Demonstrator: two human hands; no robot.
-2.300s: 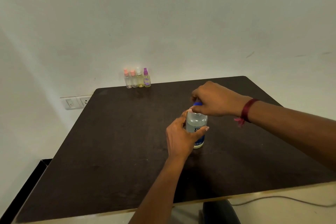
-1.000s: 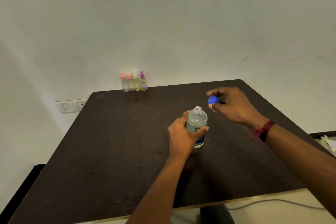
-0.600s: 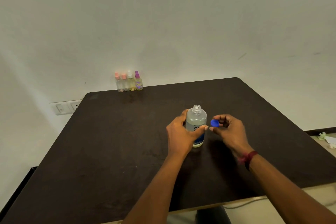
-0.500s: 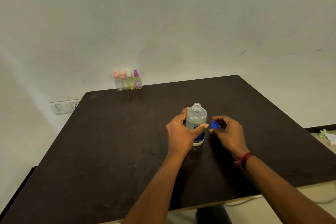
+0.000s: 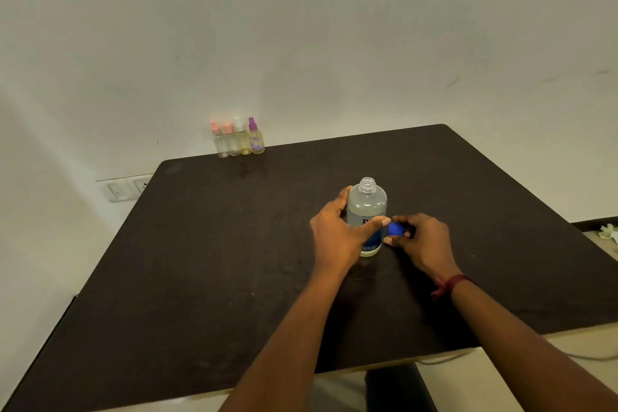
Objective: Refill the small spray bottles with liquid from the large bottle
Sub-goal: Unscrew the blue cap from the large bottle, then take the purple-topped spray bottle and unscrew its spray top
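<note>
Spray bottles (image 5: 238, 139) four, large bottle (image 5: 367, 202) one (uncapped), blue cap (image 5: 396, 229) one.

Dark brown tabletop (image 5: 234, 261) sits up against a plain off-white wall (image 5: 334, 27). There's a socket panel (image 5: 125, 189) on the wall off its left edge, and a thin cable (image 5: 595, 357) lies on the floor lower right.

The left hand (image 5: 337, 237) grips the uncapped large bottle (image 5: 367, 211), upright on the dark table (image 5: 200, 261). Just right of the bottle, the right hand (image 5: 423, 242) pinches the blue cap (image 5: 396, 229). Behind it, well apart, stand four small spray bottles (image 5: 238, 139).
</note>
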